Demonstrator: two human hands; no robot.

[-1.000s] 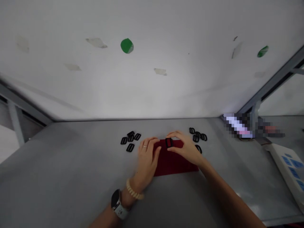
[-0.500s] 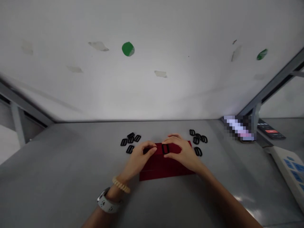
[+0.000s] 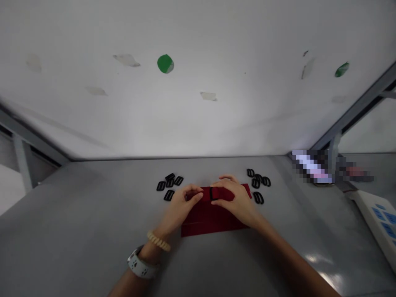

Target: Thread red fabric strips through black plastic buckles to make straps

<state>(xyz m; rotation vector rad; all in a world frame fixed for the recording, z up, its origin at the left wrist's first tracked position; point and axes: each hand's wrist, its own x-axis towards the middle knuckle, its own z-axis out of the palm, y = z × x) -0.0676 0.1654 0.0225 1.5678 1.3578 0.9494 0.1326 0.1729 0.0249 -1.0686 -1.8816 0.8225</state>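
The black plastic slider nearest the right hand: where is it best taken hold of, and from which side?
Probably by its two long outer edges, pinched from above: the black plastic slider lies flat on the grey table, and its thin slotted frame leaves little to grip except those edges.

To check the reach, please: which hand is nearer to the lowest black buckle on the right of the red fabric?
The right hand is nearer, just beside the black buckle, apparently not touching it. The left hand is farther, on the other side of the red fabric.
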